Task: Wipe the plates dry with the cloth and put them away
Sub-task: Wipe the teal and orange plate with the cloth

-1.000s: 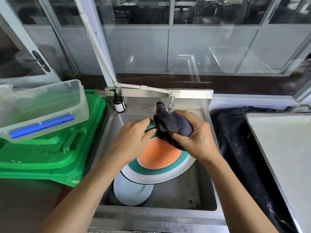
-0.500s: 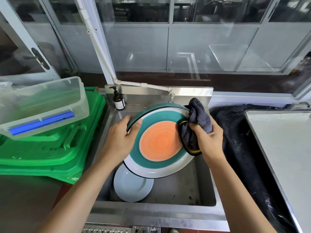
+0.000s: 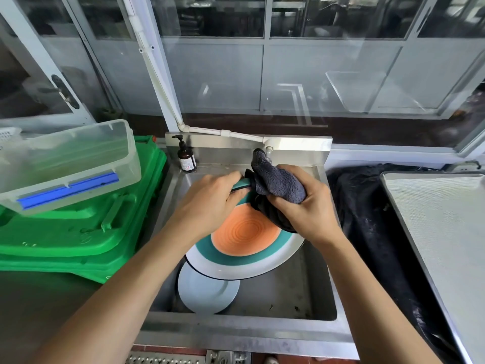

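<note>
Head view: right hand (image 3: 309,206), gripping the dark grey fleecy cloth (image 3: 278,183), is now wiping the far rim of the orange-and-teal round plate (image 3: 246,232), which the left hand (image 3: 210,203) is gripping and has tilted flatter over the steel sink (image 3: 301,292); drying unfinished.

Both my bare forearms reach forward from the lower corners, converging ahead of me. My left hand (image 3: 207,203) is knuckles-up, fingers curled over the far rim of a round orange-and-teal plate (image 3: 246,240). My right hand (image 3: 307,208) grips a bunched dark grey cloth (image 3: 278,183), thumb curled round it.
</note>
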A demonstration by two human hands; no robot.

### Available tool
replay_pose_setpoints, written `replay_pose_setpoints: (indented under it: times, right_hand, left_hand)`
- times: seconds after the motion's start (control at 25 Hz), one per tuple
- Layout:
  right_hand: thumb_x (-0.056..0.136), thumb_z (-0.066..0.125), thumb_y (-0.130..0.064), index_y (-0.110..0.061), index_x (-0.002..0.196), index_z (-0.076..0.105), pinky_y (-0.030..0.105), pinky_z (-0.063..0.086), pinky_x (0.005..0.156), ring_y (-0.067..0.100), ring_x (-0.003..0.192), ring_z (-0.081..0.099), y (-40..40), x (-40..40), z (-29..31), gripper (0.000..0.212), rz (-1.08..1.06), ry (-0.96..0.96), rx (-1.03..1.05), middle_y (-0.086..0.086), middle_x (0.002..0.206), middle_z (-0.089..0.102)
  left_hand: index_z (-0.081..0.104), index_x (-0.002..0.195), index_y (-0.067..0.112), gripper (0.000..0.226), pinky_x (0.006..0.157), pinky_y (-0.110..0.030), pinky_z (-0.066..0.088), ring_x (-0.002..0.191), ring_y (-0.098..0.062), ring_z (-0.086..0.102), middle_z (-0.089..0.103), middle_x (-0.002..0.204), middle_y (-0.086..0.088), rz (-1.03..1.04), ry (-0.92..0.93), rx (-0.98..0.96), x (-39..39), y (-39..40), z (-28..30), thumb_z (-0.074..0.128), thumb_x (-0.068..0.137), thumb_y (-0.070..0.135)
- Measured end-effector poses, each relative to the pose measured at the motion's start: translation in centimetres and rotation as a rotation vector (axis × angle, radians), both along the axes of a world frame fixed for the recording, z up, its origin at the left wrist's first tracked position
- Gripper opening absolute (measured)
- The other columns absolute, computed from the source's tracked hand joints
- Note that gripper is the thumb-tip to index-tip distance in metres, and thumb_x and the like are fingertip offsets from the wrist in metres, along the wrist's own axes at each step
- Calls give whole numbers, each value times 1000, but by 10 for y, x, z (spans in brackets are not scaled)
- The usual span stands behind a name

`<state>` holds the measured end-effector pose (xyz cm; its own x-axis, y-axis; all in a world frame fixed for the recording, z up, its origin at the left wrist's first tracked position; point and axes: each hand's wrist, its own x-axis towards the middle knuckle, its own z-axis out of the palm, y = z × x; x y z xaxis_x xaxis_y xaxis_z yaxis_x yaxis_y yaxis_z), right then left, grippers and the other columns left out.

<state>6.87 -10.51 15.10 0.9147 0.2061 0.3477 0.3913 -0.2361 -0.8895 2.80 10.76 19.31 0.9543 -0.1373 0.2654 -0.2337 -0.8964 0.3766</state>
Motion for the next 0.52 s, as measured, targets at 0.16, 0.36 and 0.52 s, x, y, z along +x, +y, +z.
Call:
replay_pose_setpoints:
  times: [0.16, 0.36, 0.52]
  right_hand:
    - [76, 83, -4, -17, 119, 70, 37, 56, 92, 14, 95, 71, -2, 3, 8, 47, 32, -46, -19, -5, 102, 75]
    - [81, 78, -6, -14, 113, 72, 18, 53, 81, 4, 90, 69, -15, 7, -7, 33, -139, 127, 289, -10, 97, 77]
    - [86, 72, 0, -19, 101, 73, 22, 52, 82, 5, 86, 66, -19, 7, -20, 24, -216, 248, 424, -10, 91, 74]
  left_hand:
    - [51, 77, 22, 26, 48, -35, 33, 41, -11, 34, 33, 42, 4, 33, -81, -176, -9, 3, -9, 63, 99, 31]
    - [70, 103, 12, 37, 42, -31, 40, 38, -14, 42, 55, 49, 4, 150, -203, -439, -22, 6, -17, 55, 99, 46]
    - [71, 107, 13, 43, 52, -38, 46, 51, -9, 54, 65, 66, 4, 237, -238, -568, -27, 5, -28, 52, 98, 52]
